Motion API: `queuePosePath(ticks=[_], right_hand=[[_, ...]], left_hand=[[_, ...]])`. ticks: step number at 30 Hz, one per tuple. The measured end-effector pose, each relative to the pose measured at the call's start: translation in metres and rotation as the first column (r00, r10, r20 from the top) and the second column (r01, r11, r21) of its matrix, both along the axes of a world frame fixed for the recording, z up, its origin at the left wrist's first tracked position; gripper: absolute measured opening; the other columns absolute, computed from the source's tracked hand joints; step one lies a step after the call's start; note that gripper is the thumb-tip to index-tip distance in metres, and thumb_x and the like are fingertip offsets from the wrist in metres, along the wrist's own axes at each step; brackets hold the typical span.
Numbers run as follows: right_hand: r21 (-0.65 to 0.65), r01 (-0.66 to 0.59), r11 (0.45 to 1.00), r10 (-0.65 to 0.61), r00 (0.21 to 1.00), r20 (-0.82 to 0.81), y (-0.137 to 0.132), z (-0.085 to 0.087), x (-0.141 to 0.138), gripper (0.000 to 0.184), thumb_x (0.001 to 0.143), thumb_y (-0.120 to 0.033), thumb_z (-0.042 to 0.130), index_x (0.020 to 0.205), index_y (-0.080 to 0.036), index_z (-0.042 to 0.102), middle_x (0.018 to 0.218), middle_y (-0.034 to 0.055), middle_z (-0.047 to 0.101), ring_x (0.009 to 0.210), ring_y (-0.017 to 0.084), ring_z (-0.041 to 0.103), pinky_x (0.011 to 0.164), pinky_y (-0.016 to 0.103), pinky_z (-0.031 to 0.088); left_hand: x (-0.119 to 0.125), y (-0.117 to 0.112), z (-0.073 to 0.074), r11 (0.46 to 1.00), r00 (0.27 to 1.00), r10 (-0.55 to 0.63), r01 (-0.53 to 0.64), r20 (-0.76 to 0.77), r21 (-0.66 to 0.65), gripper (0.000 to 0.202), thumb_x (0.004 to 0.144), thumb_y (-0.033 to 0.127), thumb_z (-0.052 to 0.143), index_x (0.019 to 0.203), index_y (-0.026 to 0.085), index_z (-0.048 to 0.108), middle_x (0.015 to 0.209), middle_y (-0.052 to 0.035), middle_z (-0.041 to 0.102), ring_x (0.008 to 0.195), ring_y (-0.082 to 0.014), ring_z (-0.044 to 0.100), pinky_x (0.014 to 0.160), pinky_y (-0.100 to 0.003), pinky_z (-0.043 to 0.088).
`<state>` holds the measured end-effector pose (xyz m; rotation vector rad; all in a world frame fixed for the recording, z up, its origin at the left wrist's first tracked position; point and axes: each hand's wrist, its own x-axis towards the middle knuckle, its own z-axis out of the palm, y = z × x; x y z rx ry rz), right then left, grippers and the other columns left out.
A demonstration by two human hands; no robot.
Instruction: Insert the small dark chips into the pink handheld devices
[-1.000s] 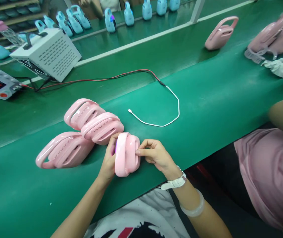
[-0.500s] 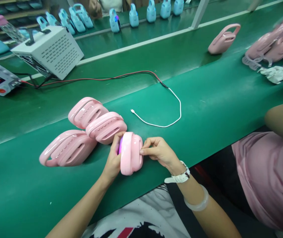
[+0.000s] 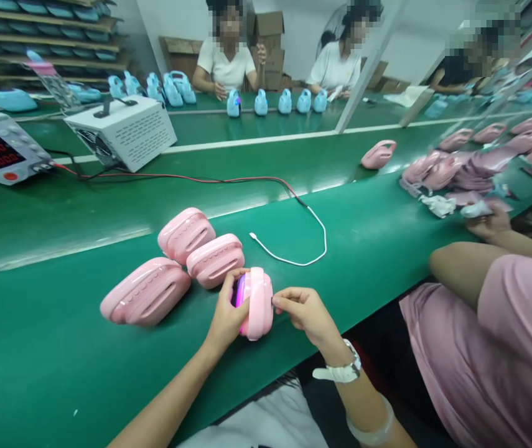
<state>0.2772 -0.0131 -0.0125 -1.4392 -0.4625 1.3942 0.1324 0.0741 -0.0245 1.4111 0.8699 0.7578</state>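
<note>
The left hand [image 3: 226, 314] clasps a glossy, rounded pink plastic case [image 3: 258, 305], probably stiff and slippery; grip both sides. Right hand [image 3: 309, 313] opposite: fingertips pinched together, any held part unclear.

Pink device [image 3: 259, 305] in left grip [image 3: 228, 312], white cable [image 3: 325, 239] nearby

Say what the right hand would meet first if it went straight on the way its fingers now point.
The right hand would likely meet the pink handled device with the purple glow, held in the left hand; depth leaves present contact unclear.
</note>
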Motion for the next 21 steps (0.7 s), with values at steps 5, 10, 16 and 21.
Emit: queuePosePath(ticks=[5,10,16,21], right_hand=[[-0.021,0.076,0.997,-0.077,0.995,-0.057,0.004,-0.006,-0.004,0.037,0.054,-0.038,0.081,0.063,-0.009,0.059,0.049,-0.0043,0.050,0.031,-0.002,0.022,0.033,0.016,0.006],[0.027,0.259,0.966,-0.254,0.960,-0.115,-0.009,-0.022,0.007,0.046,0.053,-0.046,0.081,0.056,-0.015,0.047,0.037,-0.0108,0.026,0.030,-0.001,0.013,0.033,0.016,0.007],[0.185,0.527,0.830,-0.471,0.838,-0.274,-0.035,-0.049,0.017,0.061,0.047,-0.054,0.084,0.064,-0.017,0.038,0.053,-0.0112,0.028,0.032,-0.003,0.008,0.034,0.017,0.008],[0.359,0.597,0.717,-0.444,0.789,-0.425,-0.040,-0.074,0.021,0.061,0.057,-0.051,0.081,0.063,-0.017,0.031,0.054,-0.0106,0.018,0.033,-0.002,0.003,0.034,0.017,0.002]], left_hand=[[-0.002,0.004,-0.010,1.000,1.000,0.017,-0.017,0.018,0.003,0.042,0.068,0.036,0.061,0.105,0.018,0.052,0.112,-0.0091,0.059,0.108,-0.0273,0.055,0.099,-0.041,0.041],[-0.001,0.008,-0.018,1.000,1.000,0.020,-0.020,0.024,-0.002,0.043,0.066,0.037,0.058,0.104,0.018,0.052,0.114,-0.0103,0.059,0.110,-0.0302,0.054,0.101,-0.046,0.039],[0.000,0.008,-0.024,1.000,0.999,0.007,-0.008,0.041,0.004,0.044,0.069,0.040,0.057,0.107,0.019,0.052,0.115,-0.0100,0.059,0.115,-0.0318,0.053,0.102,-0.047,0.040],[-0.001,0.013,-0.052,1.000,0.997,-0.004,0.005,0.074,-0.010,0.052,0.071,0.051,0.056,0.114,0.022,0.049,0.126,-0.0099,0.054,0.123,-0.0337,0.047,0.107,-0.049,0.035]])
